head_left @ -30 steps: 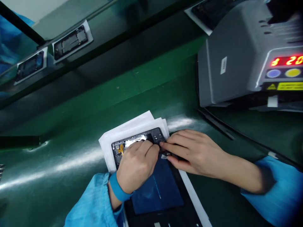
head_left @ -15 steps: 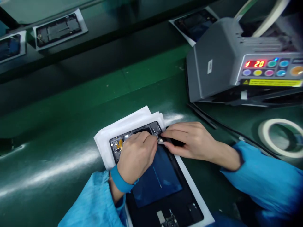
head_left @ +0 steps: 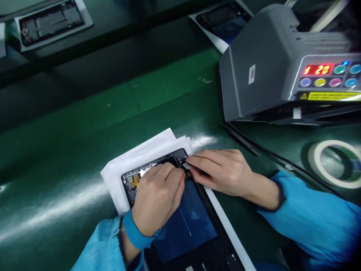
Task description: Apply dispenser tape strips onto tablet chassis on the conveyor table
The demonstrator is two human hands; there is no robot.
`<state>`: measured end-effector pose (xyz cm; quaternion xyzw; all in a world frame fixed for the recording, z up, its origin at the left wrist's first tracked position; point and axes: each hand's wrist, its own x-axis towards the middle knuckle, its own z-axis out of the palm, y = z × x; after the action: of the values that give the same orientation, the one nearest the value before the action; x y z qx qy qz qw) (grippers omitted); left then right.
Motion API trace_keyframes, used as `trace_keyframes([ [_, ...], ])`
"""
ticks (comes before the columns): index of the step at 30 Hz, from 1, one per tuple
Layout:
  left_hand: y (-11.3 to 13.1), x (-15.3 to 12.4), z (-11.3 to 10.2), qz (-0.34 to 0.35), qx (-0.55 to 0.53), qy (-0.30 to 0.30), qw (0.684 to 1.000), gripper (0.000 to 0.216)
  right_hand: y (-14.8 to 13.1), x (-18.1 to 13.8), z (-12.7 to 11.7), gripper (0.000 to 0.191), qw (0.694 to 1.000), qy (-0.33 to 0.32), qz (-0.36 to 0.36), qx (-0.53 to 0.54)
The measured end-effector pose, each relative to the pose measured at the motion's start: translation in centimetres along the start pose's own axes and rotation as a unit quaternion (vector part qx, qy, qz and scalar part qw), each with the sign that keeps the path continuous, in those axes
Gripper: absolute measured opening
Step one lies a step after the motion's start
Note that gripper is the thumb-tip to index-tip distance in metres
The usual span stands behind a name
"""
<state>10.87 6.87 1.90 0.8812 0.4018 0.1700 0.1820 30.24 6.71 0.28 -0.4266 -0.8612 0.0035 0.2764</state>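
An opened tablet (head_left: 225,249) lies on white sheets (head_left: 146,145), its inside facing up. A blue battery (head_left: 184,229) fills its middle, and an orange flex cable (head_left: 135,181) shows near the upper left corner. My left hand (head_left: 159,195) rests over the upper part, fingers pinched together near the battery's top edge; whatever is between them is hidden. My right hand (head_left: 222,171) is at the upper right edge, thumb and forefinger closed on a small pale strip (head_left: 186,165). The fingertips of both hands nearly meet.
A grey tape dispenser (head_left: 259,67) with a lit red display stands at the right. Below it are black tweezers (head_left: 242,140), a dark cable and a white tape roll (head_left: 313,165). More opened devices on white sheets, including one tablet (head_left: 52,24), lie along the back.
The view has shifted slightly. My right fingers have drawn a little apart from the left ones, and the pale strip now shows more plainly at the upper right edge.
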Motion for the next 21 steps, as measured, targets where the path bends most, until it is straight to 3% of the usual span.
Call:
trace_keyframes([
  [10,0.07,-0.01,-0.1,0.001,-0.005,0.002,1.0,0.016,-0.2,0.21,-0.07,0.012,1.0,-0.009,-0.007,-0.016],
  [21,0.03,-0.14,-0.01,-0.01,0.011,-0.004,1.0,0.02,-0.27,0.46,-0.18,0.017,0.997,-0.064,0.013,0.031],
])
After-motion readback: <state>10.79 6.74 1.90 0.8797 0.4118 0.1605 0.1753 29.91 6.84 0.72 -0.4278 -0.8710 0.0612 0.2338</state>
